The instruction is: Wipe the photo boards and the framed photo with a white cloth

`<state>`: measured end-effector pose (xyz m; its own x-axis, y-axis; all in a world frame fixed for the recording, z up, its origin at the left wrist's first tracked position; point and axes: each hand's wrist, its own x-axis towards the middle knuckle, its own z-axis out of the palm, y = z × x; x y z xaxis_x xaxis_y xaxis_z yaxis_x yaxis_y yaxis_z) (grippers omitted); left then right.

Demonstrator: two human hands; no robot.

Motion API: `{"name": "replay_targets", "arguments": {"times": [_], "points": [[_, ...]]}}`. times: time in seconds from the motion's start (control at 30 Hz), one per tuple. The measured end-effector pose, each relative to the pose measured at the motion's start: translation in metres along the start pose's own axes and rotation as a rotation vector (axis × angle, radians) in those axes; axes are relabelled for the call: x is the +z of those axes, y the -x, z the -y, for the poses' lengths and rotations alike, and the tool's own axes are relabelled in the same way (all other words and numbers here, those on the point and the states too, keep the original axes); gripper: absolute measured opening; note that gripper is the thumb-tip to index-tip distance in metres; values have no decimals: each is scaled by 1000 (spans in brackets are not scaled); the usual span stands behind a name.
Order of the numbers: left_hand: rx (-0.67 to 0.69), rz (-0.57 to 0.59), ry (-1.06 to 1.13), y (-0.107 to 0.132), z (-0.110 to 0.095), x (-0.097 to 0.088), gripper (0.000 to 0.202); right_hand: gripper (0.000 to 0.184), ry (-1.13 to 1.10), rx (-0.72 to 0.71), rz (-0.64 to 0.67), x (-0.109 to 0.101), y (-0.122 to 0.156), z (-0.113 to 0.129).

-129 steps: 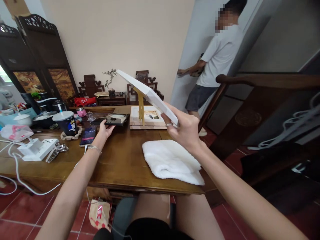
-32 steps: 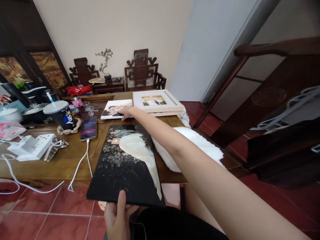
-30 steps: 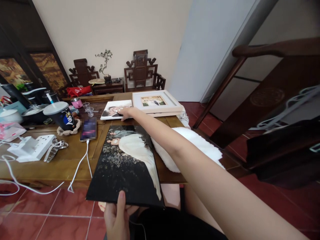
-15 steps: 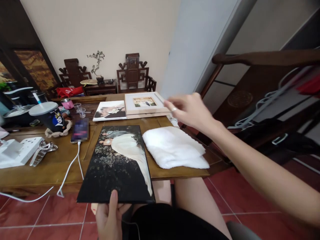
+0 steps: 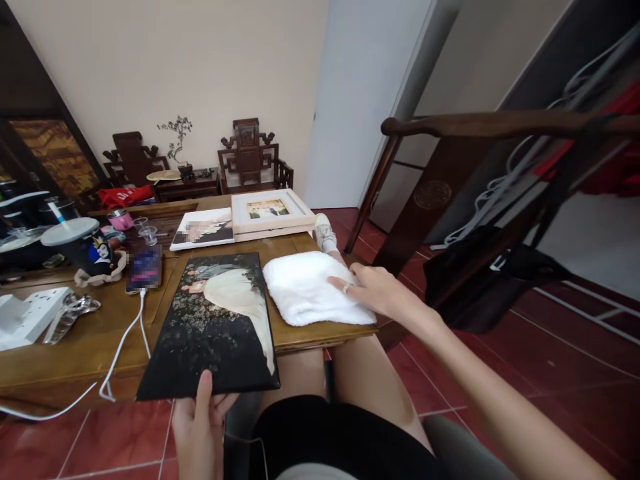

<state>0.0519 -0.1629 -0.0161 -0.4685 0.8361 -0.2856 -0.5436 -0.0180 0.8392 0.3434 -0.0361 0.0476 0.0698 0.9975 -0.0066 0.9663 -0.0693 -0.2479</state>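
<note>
My left hand (image 5: 199, 427) grips the near edge of a dark photo print (image 5: 213, 325), thumb on top. The print shows a figure in a white gown and lies tilted, its far part over the wooden table (image 5: 90, 333), its near edge past the table's front. My right hand (image 5: 373, 290) rests on the right side of a folded white towel (image 5: 307, 287), fingers stretched out flat. Behind them lie a smaller photo print (image 5: 203, 229) and a white photo frame (image 5: 267, 211) stacked on another.
On the table's left stand a lidded dark cup (image 5: 80, 243), a phone (image 5: 144, 268) with a white cable (image 5: 120, 350), a white power strip (image 5: 27, 317) and keys (image 5: 67, 313). A dark wooden chair (image 5: 480, 173) with hanging items stands to the right. Red tile floor below.
My right hand has come back from the smaller print at the far side and now lies on the towel. The view has swung right. My left hand still holds the dark print.
</note>
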Motion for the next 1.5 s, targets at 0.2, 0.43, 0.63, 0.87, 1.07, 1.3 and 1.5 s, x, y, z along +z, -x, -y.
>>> {"name": "replay_targets", "arguments": {"times": [0.2, 0.43, 0.63, 0.87, 1.07, 1.3, 1.5], "points": [[51, -29, -11, 3, -1, 6, 39, 57, -236, -238, -121, -2, 24, -14], [27, -8, -2, -1, 0, 2, 40, 31, -234, -510, -407, 28, 42, -27], [10, 3, 0, -6, 2, -5, 41, 13, -116, -509, -853, 59, 47, -7], [18, 33, -20, -5, 1, -3, 43, 23, -62, -713, -1071, 81, 42, -9], [26, 34, -33, -3, 1, -3, 40, 18, 103, -725, -750, 56, 55, 3], [16, 30, -24, -3, -1, -1, 38, 25, 164, -634, -502, 46, 58, 58], [29, 20, -21, -1, 0, -1, 38, 15, 116, -536, -498, 44, 24, 63]]}}
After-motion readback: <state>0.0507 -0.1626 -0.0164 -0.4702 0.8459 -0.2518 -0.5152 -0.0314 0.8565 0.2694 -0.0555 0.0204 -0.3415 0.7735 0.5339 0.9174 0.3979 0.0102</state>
